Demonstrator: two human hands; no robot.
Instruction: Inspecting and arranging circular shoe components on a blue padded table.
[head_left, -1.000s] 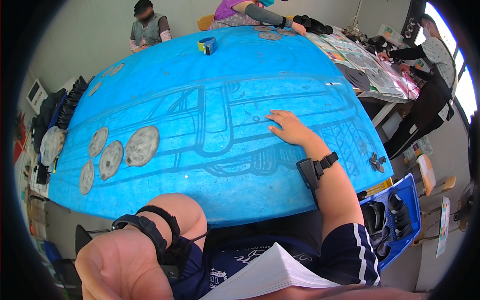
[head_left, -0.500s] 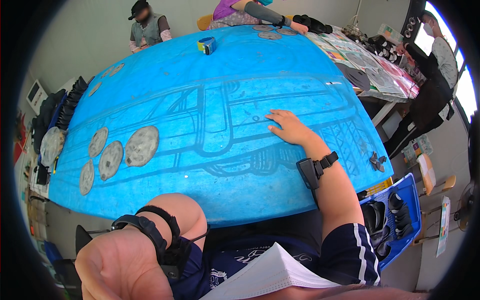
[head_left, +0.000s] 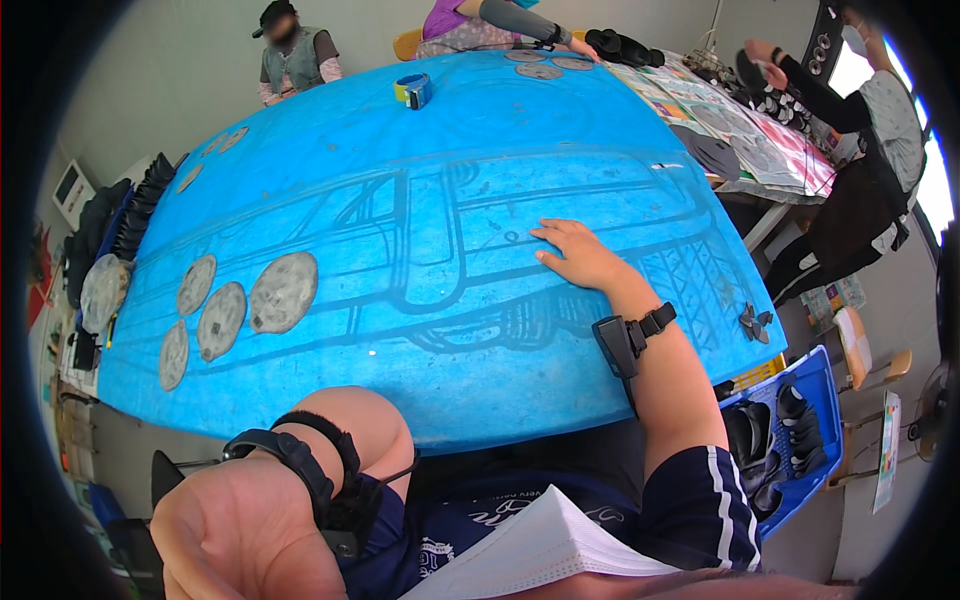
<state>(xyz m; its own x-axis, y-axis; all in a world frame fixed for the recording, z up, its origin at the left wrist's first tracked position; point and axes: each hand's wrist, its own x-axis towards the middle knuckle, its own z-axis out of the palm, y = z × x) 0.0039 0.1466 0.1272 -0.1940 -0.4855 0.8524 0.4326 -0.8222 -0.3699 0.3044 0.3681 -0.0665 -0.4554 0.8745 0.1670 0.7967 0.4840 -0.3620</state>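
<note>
My right hand (head_left: 575, 252) lies flat on the blue table cover (head_left: 520, 385), fingers stretched out and holding nothing. A black device is strapped to that wrist. Raised at the lower left, close to the camera, is my left hand (head_left: 245, 525); its palm shows, but the fingers run out of the picture at the bottom. That wrist wears a black strapped device too. Several grey round discs lie on the left part of the table, the largest grey disc (head_left: 284, 292) being nearest the middle. Small dark pieces (head_left: 755, 323) lie near the right edge.
A roll of tape (head_left: 413, 91) stands toward the far side. A blue crate (head_left: 790, 435) of black moulded parts is at the right. Two people are across the table; a standing person (head_left: 860, 170) works at a side table (head_left: 735, 120) covered with papers and black parts.
The standing person at the right has raised both arms and holds up a dark part. The far person's hand has shifted slightly left. My own hands have not moved.
</note>
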